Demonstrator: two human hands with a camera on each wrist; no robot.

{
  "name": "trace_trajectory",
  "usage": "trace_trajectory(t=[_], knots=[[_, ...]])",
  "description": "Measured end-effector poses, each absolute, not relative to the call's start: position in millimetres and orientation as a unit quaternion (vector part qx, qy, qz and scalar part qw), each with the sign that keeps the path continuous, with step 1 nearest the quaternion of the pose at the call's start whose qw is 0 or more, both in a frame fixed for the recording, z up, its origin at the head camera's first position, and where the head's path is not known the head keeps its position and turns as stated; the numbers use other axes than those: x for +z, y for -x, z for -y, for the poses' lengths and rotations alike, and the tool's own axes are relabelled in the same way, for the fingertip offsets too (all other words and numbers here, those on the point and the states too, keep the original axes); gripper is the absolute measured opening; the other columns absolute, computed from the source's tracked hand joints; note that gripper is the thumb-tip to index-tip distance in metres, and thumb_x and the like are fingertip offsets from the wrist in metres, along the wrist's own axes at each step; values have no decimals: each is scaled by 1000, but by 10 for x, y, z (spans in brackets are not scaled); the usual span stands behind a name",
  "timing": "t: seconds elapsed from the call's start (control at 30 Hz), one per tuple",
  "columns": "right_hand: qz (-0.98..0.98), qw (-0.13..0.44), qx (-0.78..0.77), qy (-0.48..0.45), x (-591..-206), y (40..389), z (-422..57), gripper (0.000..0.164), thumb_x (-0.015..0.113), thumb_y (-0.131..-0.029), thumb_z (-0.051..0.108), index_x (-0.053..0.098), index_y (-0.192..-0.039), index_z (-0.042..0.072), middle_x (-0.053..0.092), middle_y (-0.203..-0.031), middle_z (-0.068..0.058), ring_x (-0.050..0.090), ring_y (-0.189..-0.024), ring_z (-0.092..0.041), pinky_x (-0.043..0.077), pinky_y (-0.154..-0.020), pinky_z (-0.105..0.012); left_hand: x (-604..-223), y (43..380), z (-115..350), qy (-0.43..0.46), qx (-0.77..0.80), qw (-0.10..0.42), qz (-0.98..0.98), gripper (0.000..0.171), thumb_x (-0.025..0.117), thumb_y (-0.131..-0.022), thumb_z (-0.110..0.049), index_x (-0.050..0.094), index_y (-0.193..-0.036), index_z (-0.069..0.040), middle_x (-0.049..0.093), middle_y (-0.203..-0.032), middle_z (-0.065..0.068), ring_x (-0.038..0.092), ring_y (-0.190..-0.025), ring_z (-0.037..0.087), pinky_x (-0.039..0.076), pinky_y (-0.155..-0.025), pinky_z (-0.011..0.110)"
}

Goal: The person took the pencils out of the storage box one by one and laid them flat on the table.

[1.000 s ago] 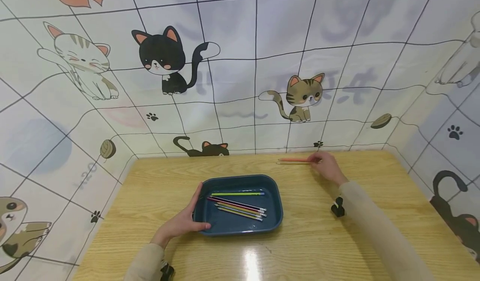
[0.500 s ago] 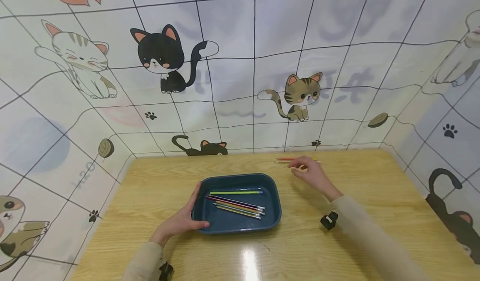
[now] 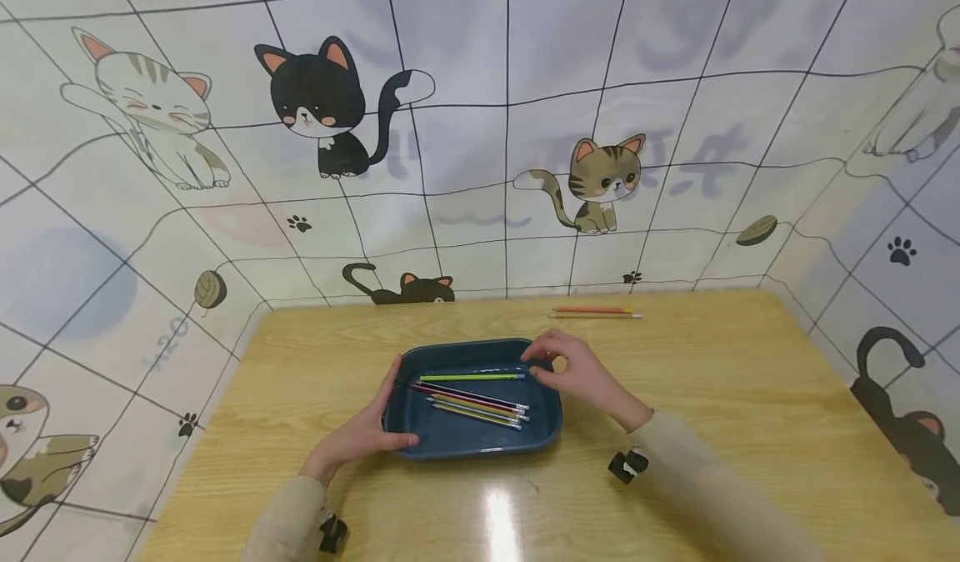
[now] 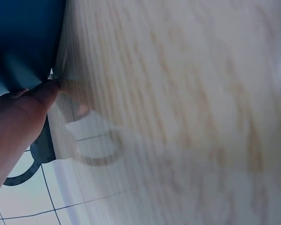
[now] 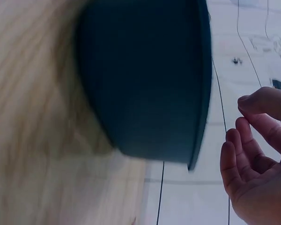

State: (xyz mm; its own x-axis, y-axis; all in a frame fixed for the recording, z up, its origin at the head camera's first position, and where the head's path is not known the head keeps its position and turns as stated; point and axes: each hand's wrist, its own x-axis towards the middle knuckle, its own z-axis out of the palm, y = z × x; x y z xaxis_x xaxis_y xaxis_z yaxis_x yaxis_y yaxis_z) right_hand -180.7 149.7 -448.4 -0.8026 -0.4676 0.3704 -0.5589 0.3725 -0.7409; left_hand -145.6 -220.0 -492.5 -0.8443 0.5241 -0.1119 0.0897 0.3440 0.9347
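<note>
A dark blue rectangular tray (image 3: 480, 447) stands on the wooden table, several pencils (image 3: 472, 403) lying inside it. One lime green pencil (image 3: 471, 377) lies apart from the bunch, nearer the back wall of the tray. My left hand (image 3: 360, 434) holds the tray's left end, thumb over the front rim and fingers along the outer side. Loosely bent and holding nothing, my right hand (image 3: 577, 370) is over the tray's back right corner. In the right wrist view, its thumb and forefinger (image 5: 267, 105) are close together beside the tray's outer wall (image 5: 145, 84).
Two more pencils, one orange (image 3: 592, 309) and one pale yellow (image 3: 600, 316), lie side by side near the table's (image 3: 712, 378) back edge. Behind and on both sides rises a white wall covering (image 3: 465, 162) with cat drawings.
My right hand has let go of the orange and yellow pencils at the back and moved left and toward me, over the tray's corner. The left hand stays at the tray.
</note>
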Motion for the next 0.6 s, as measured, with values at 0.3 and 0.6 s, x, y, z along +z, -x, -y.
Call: trace_trajectory(t=[0.3, 0.6], knots=[[817, 13, 450, -361, -4571, 1689, -1255, 21, 71, -83, -3, 68, -103, 3, 65, -100, -5, 61, -86, -25, 52, -74, -41, -4928, 1445, 2206, -197, 538, 197, -795, 117, 79, -81, -20, -13, -153, -35, -16, -160, 5, -6, -143, 34, 6, -109, 61], [810, -37, 465, -356, -4643, 1633, -1070, 23, 67, -86, -5, 65, -108, -3, 66, -102, -15, 62, -86, -15, 53, -75, -31, -4938, 1462, 2217, -192, 533, 199, -800, 118, 79, -81, -19, -14, -154, -29, -15, -160, 7, -5, -143, 35, 7, -108, 61]])
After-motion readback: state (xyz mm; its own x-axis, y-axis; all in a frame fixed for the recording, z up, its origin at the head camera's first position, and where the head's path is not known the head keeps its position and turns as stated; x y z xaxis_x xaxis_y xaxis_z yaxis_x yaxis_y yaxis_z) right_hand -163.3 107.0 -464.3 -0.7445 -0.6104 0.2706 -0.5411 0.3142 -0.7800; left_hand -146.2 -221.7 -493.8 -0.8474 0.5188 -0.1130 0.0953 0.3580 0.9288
